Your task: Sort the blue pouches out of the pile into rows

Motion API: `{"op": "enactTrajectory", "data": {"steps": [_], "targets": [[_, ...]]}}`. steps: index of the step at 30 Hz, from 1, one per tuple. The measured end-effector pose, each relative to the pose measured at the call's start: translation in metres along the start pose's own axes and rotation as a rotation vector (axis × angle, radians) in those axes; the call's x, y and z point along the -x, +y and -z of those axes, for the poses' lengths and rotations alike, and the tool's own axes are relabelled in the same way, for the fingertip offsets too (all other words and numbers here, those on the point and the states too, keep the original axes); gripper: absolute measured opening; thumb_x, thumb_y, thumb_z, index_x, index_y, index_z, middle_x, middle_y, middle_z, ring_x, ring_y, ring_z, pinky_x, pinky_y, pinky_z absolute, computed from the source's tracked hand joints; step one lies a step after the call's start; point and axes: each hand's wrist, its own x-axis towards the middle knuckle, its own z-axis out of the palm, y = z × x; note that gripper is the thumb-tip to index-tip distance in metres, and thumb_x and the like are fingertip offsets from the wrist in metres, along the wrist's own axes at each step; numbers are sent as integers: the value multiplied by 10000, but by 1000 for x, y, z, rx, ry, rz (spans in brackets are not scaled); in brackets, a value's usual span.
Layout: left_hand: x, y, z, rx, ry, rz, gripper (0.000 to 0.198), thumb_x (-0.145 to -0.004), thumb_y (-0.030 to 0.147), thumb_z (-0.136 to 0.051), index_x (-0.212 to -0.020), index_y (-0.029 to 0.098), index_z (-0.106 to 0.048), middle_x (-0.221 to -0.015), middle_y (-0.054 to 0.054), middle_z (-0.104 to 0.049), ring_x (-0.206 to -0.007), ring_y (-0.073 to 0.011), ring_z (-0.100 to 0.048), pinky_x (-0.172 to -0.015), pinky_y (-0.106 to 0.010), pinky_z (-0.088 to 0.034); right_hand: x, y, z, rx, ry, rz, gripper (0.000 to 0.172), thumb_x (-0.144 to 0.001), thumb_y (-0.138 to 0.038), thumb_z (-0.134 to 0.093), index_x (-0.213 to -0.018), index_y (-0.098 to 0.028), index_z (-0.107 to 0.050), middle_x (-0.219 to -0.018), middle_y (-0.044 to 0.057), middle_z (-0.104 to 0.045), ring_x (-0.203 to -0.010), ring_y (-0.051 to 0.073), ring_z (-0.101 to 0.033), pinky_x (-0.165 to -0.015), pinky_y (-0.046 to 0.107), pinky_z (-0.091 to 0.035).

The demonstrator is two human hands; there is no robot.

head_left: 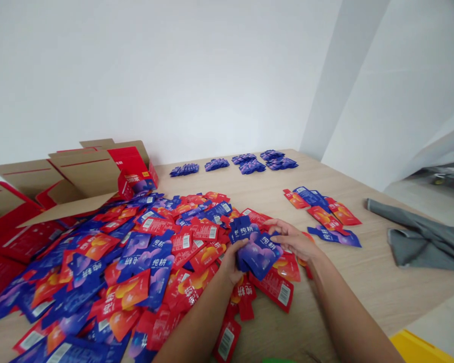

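A few blue sachets [259,254] with purple shapes and white lettering overlap in my left hand [231,263], thumb on top, just above the heap. My right hand [293,241] is at their upper right edge, its curled thumb and fingers pinching the edge of a blue sachet. Below and around both hands lie loose red sachets [276,288] with orange shapes or barcodes. To the left spreads a large mixed heap of red and blue sachets [159,269]. How many sachets my left hand holds is hidden by the overlap.
Neat blue stacks [217,164] stand along the back of the wooden table [363,292]. Opened red cardboard boxes [85,174] are at the left. A small group of mixed sachets [327,217] and a grey cloth [423,237] lie at right. A yellow object [419,348] shows at the lower right.
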Motion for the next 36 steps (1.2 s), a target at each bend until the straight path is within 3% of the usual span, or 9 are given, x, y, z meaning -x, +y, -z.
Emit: {"op": "enactTrajectory", "data": {"steps": [3, 7, 12, 17, 25, 32, 36], "targets": [[0, 0, -4, 0, 16, 9, 107, -763, 186, -638, -843, 119, -663, -699, -49, -701, -580, -152, -633, -679, -272, -517, -7, 3, 0, -57, 145, 56, 453, -572, -268, -828, -955, -210, -593, -657, -68, -609, -453, 65, -504, -404, 171, -342], [-1, -1, -8, 38, -4, 45, 240, -783, 237, -640, -973, 90, -656, -787, -85, -720, -740, -204, -676, -809, -321, -510, -15, 9, -14, -87, 275, 133, 405, -558, -289, -838, -864, -207, -585, -575, -94, -580, -418, 55, -472, -412, 181, -327], [5, 0, -11, 10, -96, 113, 404, -812, 408, -630, -1063, 93, -637, -844, -96, -725, -824, -228, -686, -841, -334, -509, -18, 11, -25, -50, 242, 151, 419, -582, -317, -821, -915, -208, -592, -737, -38, -687, -604, 119, -612, -575, 238, -453], [4, -4, -5, 6, -113, 187, 398, -823, 399, -621, -1018, 52, -629, -817, -110, -725, -735, -208, -691, -804, -318, -518, -26, 18, -29, -35, 261, 174, 433, -572, -347, -816, -918, -211, -594, -750, -34, -693, -643, 140, -635, -612, 264, -479], [1, -9, 4, 59, -224, 201, 460, -785, 415, -649, -1079, 65, -603, -897, -138, -725, -923, -283, -683, -912, -399, -478, -35, 33, -41, 50, 313, 241, 364, -616, -397, -771, -893, -223, -611, -809, 1, -718, -795, 194, -670, -720, 321, -504], [5, -6, 3, 2, -171, 193, 355, -804, 328, -607, -1066, 90, -623, -809, -106, -732, -873, -255, -695, -902, -363, -481, -34, 31, -40, 259, 425, 377, 314, -651, -407, -735, -858, -222, -589, -715, -20, -643, -640, 158, -584, -600, 286, -461], [9, -4, 1, -11, -134, 208, 298, -762, 315, -651, -952, 86, -654, -756, -110, -715, -798, -238, -693, -872, -339, -491, -29, 27, -43, 409, 424, 409, 185, -758, -392, -623, -837, -227, -602, -770, 4, -652, -700, 177, -595, -650, 305, -473]]}}
